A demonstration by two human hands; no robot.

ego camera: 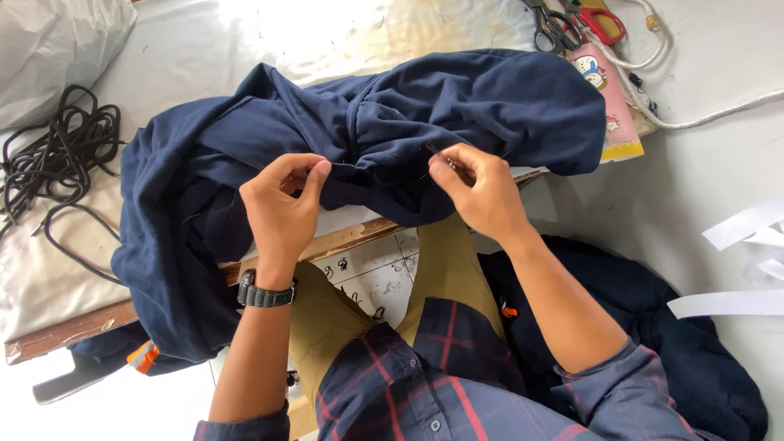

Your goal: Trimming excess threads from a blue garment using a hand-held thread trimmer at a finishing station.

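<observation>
White worktable (245, 49) with worn wooden edge, left hand (282, 208) pinching a fold of navy garment (392, 122) heaped at the near edge, right hand (482, 192) beside it, fingers closed on a small dark tool (437, 153), black cord (57, 155) coiled far left, scissors (563, 24) beyond.

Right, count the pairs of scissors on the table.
2, both at the far edge of the table: grey-handled metal scissors, and beside them to the right red-handled scissors. Both run out of view; others may be hidden.
</observation>
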